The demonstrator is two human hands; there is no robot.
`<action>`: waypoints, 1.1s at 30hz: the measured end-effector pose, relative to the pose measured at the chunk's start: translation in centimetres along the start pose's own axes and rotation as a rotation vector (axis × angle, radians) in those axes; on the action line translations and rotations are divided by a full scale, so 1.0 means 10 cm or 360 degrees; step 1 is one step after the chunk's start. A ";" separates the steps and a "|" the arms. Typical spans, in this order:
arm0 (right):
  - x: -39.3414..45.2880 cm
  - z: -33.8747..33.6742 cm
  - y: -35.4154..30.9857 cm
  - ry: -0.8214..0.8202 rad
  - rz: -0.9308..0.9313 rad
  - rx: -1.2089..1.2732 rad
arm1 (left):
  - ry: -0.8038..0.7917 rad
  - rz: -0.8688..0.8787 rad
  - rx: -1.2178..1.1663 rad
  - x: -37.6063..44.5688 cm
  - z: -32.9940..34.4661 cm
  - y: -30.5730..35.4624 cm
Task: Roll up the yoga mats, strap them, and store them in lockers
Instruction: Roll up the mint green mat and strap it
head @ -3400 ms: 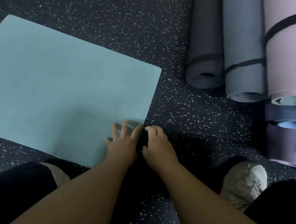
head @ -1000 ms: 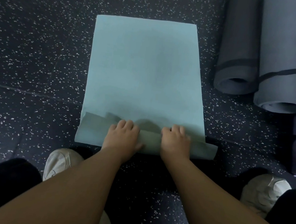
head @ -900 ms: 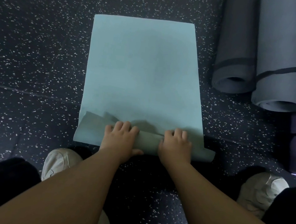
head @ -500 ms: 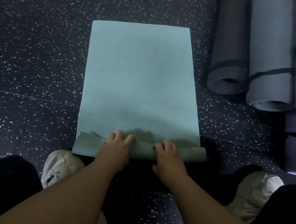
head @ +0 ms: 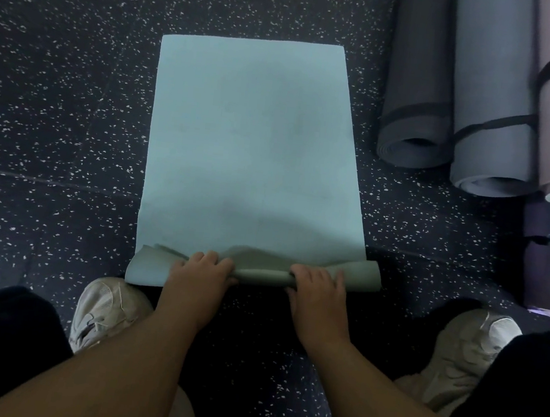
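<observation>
Here the left hand [head: 199, 273] and right hand [head: 318, 287] grip the teal mat's [head: 250, 138] curled near edge.

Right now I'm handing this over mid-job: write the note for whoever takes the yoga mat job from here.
Left hand and right hand: both curled over the rolled near edge of the light blue mat, grip on.
Mat: flat on the speckled floor, only the first turn started, uneven at its left end.
Done: several rolled mats lie at right, at least three showing black straps.
Left: finish the roll, strap it, store all. No lockers in view.
</observation>
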State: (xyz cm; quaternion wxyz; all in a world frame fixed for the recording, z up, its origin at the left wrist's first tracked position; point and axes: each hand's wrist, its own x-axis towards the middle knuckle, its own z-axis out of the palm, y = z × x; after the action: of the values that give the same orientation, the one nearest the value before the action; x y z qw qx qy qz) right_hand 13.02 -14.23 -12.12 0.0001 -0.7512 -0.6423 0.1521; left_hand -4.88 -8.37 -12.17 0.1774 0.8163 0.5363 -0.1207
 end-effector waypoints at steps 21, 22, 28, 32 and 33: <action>0.51 -0.05 -0.02 -0.0168 0.0041 0.0036 | -0.0030 -0.0103 0.0203 0.38 -0.16 0.19; 0.51 -0.05 -0.04 -0.0083 0.0071 0.0049 | -0.0089 -0.0092 0.0172 0.39 -0.15 0.22; 0.54 -0.07 -0.08 -0.0185 0.0095 0.0108 | 0.0179 0.0041 0.0092 0.27 -0.01 0.18; 0.53 -0.04 -0.12 -0.0026 0.0128 0.0195 | 0.0177 0.0065 0.0230 0.24 0.03 0.14; 0.52 -0.01 -0.11 0.0044 0.0120 0.0194 | 0.0203 0.0061 0.0255 0.26 0.02 0.13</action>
State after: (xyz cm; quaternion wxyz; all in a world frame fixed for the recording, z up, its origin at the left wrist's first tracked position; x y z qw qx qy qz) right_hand 12.66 -9.06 -13.03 0.0491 -0.7756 -0.6029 0.1804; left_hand -2.62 -6.76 -13.18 0.0794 0.8440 0.5194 -0.1078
